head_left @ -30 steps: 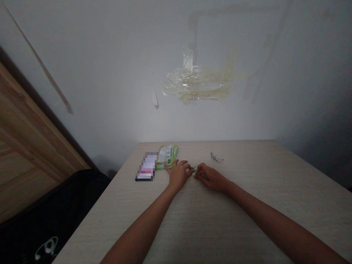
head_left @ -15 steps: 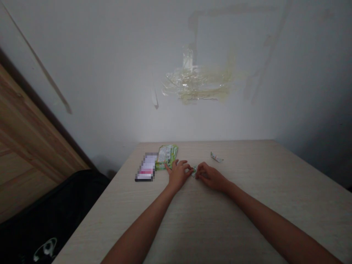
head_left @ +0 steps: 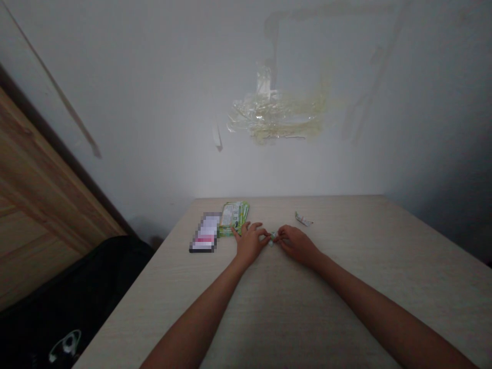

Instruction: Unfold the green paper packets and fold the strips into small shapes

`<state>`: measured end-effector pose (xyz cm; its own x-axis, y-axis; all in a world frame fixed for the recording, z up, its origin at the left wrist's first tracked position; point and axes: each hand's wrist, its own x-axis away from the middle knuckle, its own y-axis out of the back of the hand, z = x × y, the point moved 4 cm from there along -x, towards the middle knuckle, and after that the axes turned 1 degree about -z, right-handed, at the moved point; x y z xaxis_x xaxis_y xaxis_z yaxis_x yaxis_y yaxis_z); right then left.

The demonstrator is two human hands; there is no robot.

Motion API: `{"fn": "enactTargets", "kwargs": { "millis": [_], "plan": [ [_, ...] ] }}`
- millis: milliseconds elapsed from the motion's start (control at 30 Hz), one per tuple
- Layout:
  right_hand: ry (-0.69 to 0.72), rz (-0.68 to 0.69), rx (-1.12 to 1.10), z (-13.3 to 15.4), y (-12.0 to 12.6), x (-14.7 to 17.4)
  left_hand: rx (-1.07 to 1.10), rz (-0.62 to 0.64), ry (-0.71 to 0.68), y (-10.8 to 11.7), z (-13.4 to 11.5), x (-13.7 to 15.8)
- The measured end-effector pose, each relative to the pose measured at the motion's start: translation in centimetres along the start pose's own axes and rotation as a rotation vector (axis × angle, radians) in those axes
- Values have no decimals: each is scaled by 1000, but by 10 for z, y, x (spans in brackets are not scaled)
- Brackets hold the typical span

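Between my hands, low over the table, is a small green-and-white piece of printed wrapper point(head_left: 272, 238), largely covered by my fingertips. My left hand point(head_left: 250, 242) pinches its left side between thumb and forefinger, the other fingers spread toward the green packets. From the right, the fingertips of my right hand point(head_left: 296, 243) are closed on the wrapper's other side. A stack of flat green-and-white packets point(head_left: 233, 214) lies just beyond my left hand. Farther back on the right rests a narrow, folded-looking strip of printed wrapper point(head_left: 303, 219), touched by neither hand.
A phone point(head_left: 205, 233) with a blurred-out screen lies left of the packets. The pale wooden table point(head_left: 246, 318) meets a wall point(head_left: 154, 102) with peeling clear tape point(head_left: 277, 115). At the left are a black bag point(head_left: 96, 277) and a wooden panel point(head_left: 34, 195).
My right hand's fingers have shifted slightly and now pinch closer on the small wrapper. The left hand holds nearly the same place. The packets and the strip lie unmoved.
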<state>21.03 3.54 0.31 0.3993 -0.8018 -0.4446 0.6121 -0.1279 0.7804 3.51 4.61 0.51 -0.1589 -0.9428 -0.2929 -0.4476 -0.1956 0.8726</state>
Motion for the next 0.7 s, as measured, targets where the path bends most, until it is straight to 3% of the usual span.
{"fn": "enactTargets", "kwargs": {
  "millis": [367, 700],
  "plan": [
    [-55, -88, 237, -10, 1, -11, 7, 9, 3, 0, 0, -1],
    [-98, -104, 147, -13, -4, -10, -30, -40, -25, -1, 1, 1]
  ]
}}
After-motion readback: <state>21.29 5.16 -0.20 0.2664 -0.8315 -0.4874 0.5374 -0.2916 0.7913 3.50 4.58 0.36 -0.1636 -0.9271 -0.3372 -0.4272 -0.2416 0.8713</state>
